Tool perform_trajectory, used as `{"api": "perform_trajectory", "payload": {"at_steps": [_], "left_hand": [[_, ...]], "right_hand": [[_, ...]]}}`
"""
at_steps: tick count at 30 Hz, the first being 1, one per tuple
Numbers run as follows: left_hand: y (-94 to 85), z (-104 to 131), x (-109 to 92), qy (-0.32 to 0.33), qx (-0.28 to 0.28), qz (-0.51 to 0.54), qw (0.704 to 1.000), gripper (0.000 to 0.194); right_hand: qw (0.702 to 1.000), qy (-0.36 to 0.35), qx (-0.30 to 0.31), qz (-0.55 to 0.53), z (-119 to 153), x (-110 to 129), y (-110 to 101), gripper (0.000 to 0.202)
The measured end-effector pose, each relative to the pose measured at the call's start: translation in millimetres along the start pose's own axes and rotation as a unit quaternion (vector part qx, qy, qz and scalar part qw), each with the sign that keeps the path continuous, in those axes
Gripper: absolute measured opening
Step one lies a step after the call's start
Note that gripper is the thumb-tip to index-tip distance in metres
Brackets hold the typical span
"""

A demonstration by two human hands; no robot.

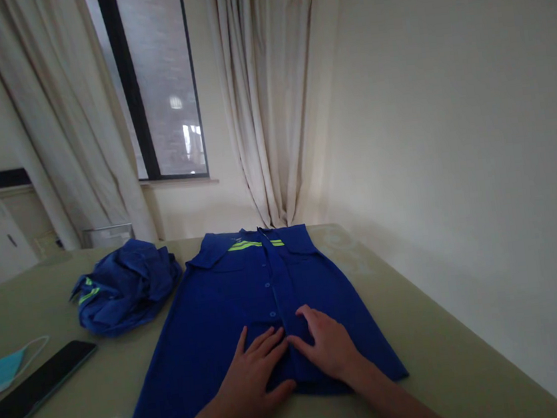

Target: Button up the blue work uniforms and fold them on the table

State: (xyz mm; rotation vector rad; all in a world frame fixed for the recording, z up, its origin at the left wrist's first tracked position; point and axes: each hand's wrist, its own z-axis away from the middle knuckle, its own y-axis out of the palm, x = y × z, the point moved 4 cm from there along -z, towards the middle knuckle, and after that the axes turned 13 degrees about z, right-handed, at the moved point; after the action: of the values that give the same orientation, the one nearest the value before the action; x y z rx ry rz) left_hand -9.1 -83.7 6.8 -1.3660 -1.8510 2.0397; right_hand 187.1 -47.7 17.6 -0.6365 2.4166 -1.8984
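Left hand (257, 371): fingers spread, palm down, on the lower front of a blue buttoned shirt (219, 309). Right hand (327, 344): fingers loosely curved, parted, at the front placket. The shirt, smooth cloth, lies flat beneath both; its hem reaches out to either side of the fingers. Bare glossy tabletop (411, 314) borders it rightward, up to the wall (477, 146). Beyond the left fingers, leftward: a crumpled blue garment (126, 287).

Blue bundle (125, 288) left, wall (472, 146) right
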Motion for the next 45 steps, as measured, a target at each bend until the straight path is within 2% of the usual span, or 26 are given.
{"api": "perform_trajectory", "payload": {"at_steps": [3,5,9,12,17,23,29,33,37,40,45], "left_hand": [[-1.6,-1,-6,0.004,0.000,0.007,1.000,0.051],[-3.6,-1,-11,0.006,-0.002,0.009,1.000,0.043],[-4.7,0,-15,0.004,-0.019,0.009,1.000,0.037],[-2.2,0,-16,0.005,-0.047,0.008,0.999,0.036],[5.5,-4,-15,0.014,-0.084,-0.025,0.996,0.029],[11.7,-6,-19,0.033,-0.066,-0.077,0.994,0.012],[4.0,-2,-21,0.047,-0.067,-0.044,0.996,0.002],[3.2,-1,-18,0.044,-0.067,-0.041,0.996,0.008],[5.7,-1,-14,0.046,-0.071,-0.051,0.995,0.004],[8.7,-1,-11,0.048,-0.071,-0.053,0.995,0.005],[8.2,-5,-13,0.017,-0.057,-0.026,0.998,0.015]], "right_hand": [[0.998,0.016,0.053,-0.004,3,-3,-6,0.048],[0.997,0.002,0.080,-0.022,2,-4,-7,0.045],[0.992,-0.029,0.103,-0.066,1,-5,-6,0.043],[0.991,-0.010,0.092,-0.094,0,-10,-4,0.044],[0.992,0.035,0.034,-0.114,-3,-14,-5,0.036],[0.979,0.033,0.047,-0.195,1,-7,-5,0.049],[0.989,0.040,0.029,-0.137,3,-8,-5,0.040],[0.979,0.043,0.043,-0.196,3,-7,-1,0.042],[0.965,0.063,0.057,-0.248,3,-5,2,0.052],[0.976,0.058,0.054,-0.205,4,-3,1,0.052],[0.992,-0.019,0.061,-0.107,5,4,-6,0.045]]}}
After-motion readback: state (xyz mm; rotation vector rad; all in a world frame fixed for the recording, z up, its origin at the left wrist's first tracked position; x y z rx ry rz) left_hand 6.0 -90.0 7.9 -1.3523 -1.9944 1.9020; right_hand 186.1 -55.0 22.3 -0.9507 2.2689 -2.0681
